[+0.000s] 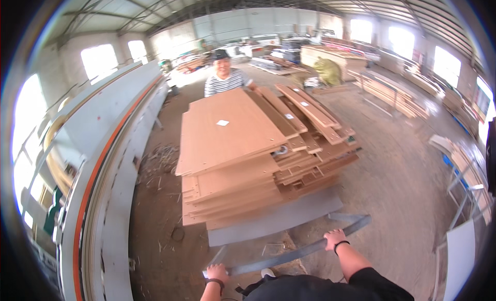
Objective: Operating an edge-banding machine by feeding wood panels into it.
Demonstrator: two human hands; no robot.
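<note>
My left hand (217, 273) and my right hand (335, 238) both grip the grey metal handle bar (289, 255) of a flat cart (310, 205). The cart carries a tall stack of brown wooden boards (227, 138), with narrower strips (310, 115) piled on its right side. A small white label (222, 122) lies on the top board. At the far end of the stack stands another person (226, 76) in a striped shirt and dark cap, one hand on the boards.
A long white machine with an orange stripe (103, 146) runs along the left. Wood scraps (163, 159) litter the dirt floor beside it. More board stacks (387, 89) and a white metal frame (465, 182) stand to the right.
</note>
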